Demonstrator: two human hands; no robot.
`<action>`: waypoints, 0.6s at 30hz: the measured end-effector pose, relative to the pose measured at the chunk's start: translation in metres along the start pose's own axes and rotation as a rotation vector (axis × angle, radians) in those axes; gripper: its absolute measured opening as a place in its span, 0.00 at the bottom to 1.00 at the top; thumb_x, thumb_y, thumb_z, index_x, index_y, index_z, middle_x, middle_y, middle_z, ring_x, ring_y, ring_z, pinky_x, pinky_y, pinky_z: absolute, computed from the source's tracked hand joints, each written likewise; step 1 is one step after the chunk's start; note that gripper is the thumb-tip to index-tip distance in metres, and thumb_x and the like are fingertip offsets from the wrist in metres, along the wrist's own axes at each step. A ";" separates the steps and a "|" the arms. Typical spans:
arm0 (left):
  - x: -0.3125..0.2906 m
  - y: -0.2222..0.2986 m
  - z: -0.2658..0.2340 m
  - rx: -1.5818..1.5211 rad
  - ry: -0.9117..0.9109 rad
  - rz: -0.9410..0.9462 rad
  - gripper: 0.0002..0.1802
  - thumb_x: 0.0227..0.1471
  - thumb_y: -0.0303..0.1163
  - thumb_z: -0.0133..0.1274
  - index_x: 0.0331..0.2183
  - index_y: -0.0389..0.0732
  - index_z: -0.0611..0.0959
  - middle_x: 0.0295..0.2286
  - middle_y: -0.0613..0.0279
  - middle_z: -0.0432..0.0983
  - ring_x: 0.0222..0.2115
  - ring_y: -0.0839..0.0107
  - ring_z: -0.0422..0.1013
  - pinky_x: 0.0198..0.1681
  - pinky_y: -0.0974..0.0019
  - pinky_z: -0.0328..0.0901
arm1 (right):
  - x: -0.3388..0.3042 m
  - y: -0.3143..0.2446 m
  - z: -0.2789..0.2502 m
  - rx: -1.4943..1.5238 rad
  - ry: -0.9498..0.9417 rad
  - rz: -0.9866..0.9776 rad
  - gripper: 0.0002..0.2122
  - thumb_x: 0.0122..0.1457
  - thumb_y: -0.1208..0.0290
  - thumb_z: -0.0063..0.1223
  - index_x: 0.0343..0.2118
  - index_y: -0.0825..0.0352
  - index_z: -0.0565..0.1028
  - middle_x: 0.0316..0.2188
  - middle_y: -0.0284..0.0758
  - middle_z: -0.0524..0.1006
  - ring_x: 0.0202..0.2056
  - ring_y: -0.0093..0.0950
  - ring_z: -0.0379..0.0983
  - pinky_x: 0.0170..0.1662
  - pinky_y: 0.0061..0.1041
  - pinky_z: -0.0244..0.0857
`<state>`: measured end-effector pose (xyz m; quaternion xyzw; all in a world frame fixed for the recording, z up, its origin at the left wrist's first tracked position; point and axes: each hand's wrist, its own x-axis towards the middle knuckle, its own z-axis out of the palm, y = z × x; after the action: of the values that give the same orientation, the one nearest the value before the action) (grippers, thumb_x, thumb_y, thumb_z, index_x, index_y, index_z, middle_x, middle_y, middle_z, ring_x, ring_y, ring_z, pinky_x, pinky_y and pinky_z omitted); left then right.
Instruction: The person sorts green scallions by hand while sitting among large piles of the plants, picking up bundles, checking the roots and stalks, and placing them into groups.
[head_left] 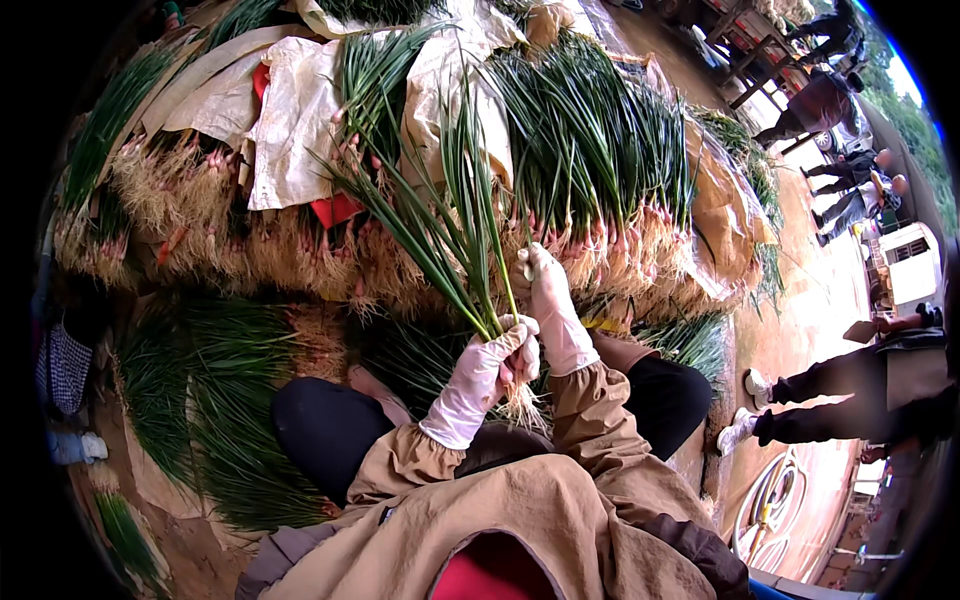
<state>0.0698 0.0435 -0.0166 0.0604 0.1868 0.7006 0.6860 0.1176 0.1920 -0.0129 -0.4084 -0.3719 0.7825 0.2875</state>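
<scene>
My left hand (487,375), in a white glove, is closed around a small bunch of spring onions (455,225) at the stems. Their long green leaves fan up and away from me, while the pinkish bulbs and pale roots (522,408) hang below the fist. Just right of the bunch, my right hand (548,300), also gloved, has its fingers pinched together beside the leaves; what they hold is too small to make out. Beyond both hands lies a long heap of spring onions (590,130), with bulbs and tangled roots facing me.
Pale cloth sheets (296,120) partly cover the heap. More spring onions (225,390) lie on the ground to my left. A person (850,395) stands at the right near a coiled hose (772,510). Several other people are farther off at the upper right, near a truck (735,35).
</scene>
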 end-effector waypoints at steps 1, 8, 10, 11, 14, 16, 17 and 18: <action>0.001 0.007 0.007 -0.018 0.050 0.038 0.11 0.59 0.29 0.45 0.40 0.33 0.76 0.21 0.60 0.72 0.19 0.68 0.70 0.25 0.68 0.67 | 0.009 0.009 -0.021 -0.344 -0.047 -0.077 0.14 0.64 0.60 0.38 0.32 0.63 0.72 0.19 0.29 0.71 0.19 0.21 0.64 0.24 0.21 0.60; -0.003 0.025 -0.015 0.050 0.065 0.099 0.16 0.58 0.32 0.48 0.45 0.34 0.75 0.13 0.72 0.60 0.18 0.75 0.63 0.26 0.70 0.60 | -0.034 -0.083 0.025 -1.719 0.149 -0.444 0.17 0.62 0.54 0.47 0.33 0.66 0.75 0.21 0.33 0.77 0.19 0.22 0.72 0.25 0.23 0.71; 0.001 0.019 0.000 0.136 0.190 0.009 0.16 0.58 0.31 0.47 0.45 0.35 0.76 0.12 0.73 0.58 0.16 0.75 0.62 0.24 0.71 0.59 | 0.024 -0.113 0.017 -1.867 0.478 -0.550 0.19 0.58 0.50 0.51 0.26 0.64 0.71 0.15 0.30 0.73 0.15 0.19 0.68 0.20 0.21 0.67; 0.002 0.019 0.001 0.089 0.174 -0.007 0.16 0.58 0.31 0.46 0.46 0.35 0.77 0.11 0.73 0.59 0.16 0.74 0.63 0.24 0.71 0.61 | 0.049 -0.122 0.016 -1.938 0.522 -0.458 0.21 0.56 0.47 0.52 0.28 0.65 0.72 0.16 0.30 0.74 0.15 0.20 0.68 0.19 0.24 0.67; 0.005 0.024 -0.001 0.142 0.214 0.090 0.14 0.58 0.30 0.48 0.45 0.34 0.78 0.19 0.64 0.74 0.15 0.75 0.67 0.21 0.74 0.62 | 0.074 -0.126 0.005 -1.849 0.504 -0.603 0.17 0.59 0.53 0.48 0.32 0.66 0.74 0.19 0.31 0.77 0.17 0.22 0.71 0.25 0.27 0.69; 0.008 0.028 -0.012 0.249 0.332 0.055 0.18 0.60 0.31 0.45 0.49 0.32 0.74 0.35 0.51 0.79 0.26 0.69 0.77 0.22 0.74 0.67 | 0.032 -0.115 0.016 -1.343 0.330 -0.351 0.16 0.60 0.56 0.47 0.35 0.66 0.75 0.23 0.33 0.78 0.23 0.23 0.74 0.31 0.28 0.70; 0.012 0.021 -0.019 0.204 0.306 0.067 0.18 0.60 0.33 0.45 0.48 0.32 0.74 0.38 0.50 0.78 0.31 0.65 0.77 0.31 0.69 0.70 | -0.012 -0.110 0.035 -1.141 0.180 -0.153 0.18 0.61 0.56 0.45 0.40 0.68 0.75 0.29 0.37 0.79 0.29 0.26 0.75 0.37 0.28 0.70; 0.015 0.016 -0.018 0.166 0.274 0.077 0.19 0.60 0.35 0.46 0.48 0.32 0.74 0.40 0.48 0.77 0.37 0.61 0.77 0.39 0.64 0.73 | -0.019 -0.084 0.021 -1.111 0.078 -0.115 0.19 0.61 0.57 0.46 0.44 0.68 0.74 0.36 0.39 0.79 0.36 0.29 0.76 0.42 0.30 0.70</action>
<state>0.0478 0.0552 -0.0308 0.0278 0.3335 0.7102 0.6193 0.1213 0.2172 0.0718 -0.5064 -0.7388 0.4364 0.0849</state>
